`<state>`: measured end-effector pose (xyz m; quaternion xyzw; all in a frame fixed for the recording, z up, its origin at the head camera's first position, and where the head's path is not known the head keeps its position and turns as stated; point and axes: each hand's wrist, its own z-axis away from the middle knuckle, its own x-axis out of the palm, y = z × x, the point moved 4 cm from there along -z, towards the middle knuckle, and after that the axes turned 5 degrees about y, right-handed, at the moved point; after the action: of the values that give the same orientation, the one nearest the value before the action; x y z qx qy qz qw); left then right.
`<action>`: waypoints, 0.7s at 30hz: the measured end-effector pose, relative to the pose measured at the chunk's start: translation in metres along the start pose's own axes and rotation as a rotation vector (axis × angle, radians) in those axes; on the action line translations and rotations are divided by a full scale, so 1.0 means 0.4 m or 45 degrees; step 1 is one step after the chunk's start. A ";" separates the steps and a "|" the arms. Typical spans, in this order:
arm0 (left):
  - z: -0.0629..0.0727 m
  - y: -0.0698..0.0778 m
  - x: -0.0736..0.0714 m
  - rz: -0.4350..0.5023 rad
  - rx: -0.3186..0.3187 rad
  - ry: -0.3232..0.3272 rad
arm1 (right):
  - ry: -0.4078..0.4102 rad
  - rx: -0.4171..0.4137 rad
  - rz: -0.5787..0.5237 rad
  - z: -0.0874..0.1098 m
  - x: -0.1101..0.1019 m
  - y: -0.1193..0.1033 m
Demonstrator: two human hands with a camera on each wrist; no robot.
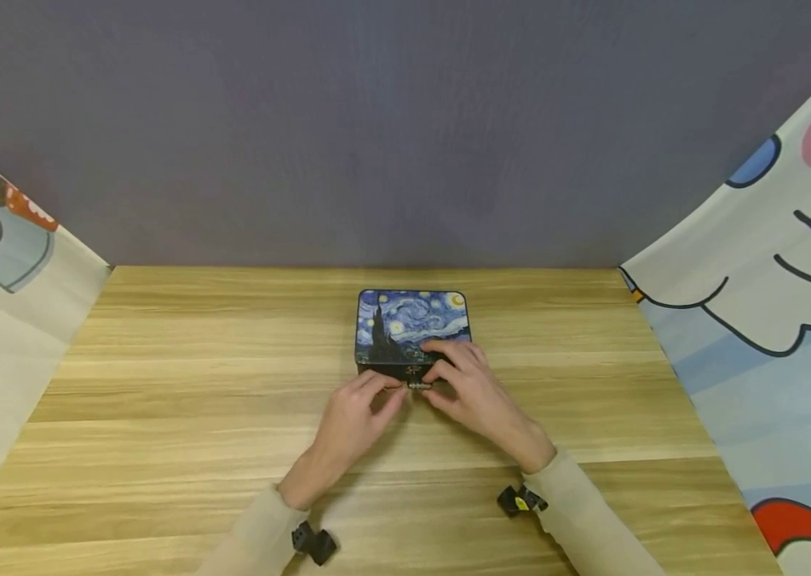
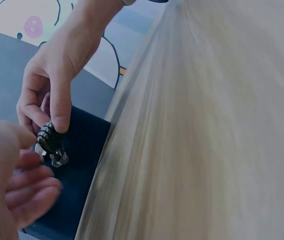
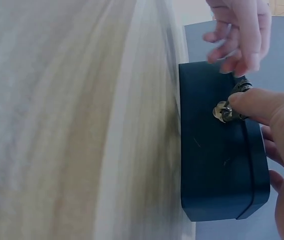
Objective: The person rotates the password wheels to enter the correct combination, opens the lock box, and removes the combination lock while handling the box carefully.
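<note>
A tin box (image 1: 413, 324) with a swirling night-sky painting on its lid sits on the table, lid down. At its dark front is a metal latch (image 3: 222, 111) with a small combination padlock (image 2: 46, 132) showing ridged dials. My right hand (image 1: 477, 392) pinches the padlock, thumb in front, while other fingers rest on the lid. Close to the padlock's left end is my left hand (image 1: 351, 416), its thumb and forefinger tips near each other and the other fingers loosely bent. I see nothing held in the left hand; its exact contact with the lock is unclear.
The wooden table (image 1: 182, 416) extends around the box. A grey wall panel (image 1: 377, 136) stands behind it, with cartoon-printed curtains (image 1: 794, 264) at both sides. Small black devices (image 1: 314, 544) are strapped at the sleeves.
</note>
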<state>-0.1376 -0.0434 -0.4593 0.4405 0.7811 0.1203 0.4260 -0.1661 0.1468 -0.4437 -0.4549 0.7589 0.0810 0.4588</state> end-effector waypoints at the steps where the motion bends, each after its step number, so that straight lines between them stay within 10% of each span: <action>1: 0.001 -0.003 0.003 0.015 -0.056 -0.020 | 0.001 -0.003 0.001 0.001 0.000 -0.001; 13: 0.004 -0.034 0.046 0.469 -0.706 -0.271 | -0.019 0.001 0.016 0.012 0.008 -0.007; 21: 0.008 -0.046 0.069 0.642 -0.910 -0.333 | -0.035 0.004 0.026 0.012 0.007 -0.011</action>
<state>-0.1529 -0.0327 -0.4870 0.4538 0.4987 0.4255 0.6036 -0.1603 0.1452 -0.4475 -0.4454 0.7573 0.0908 0.4689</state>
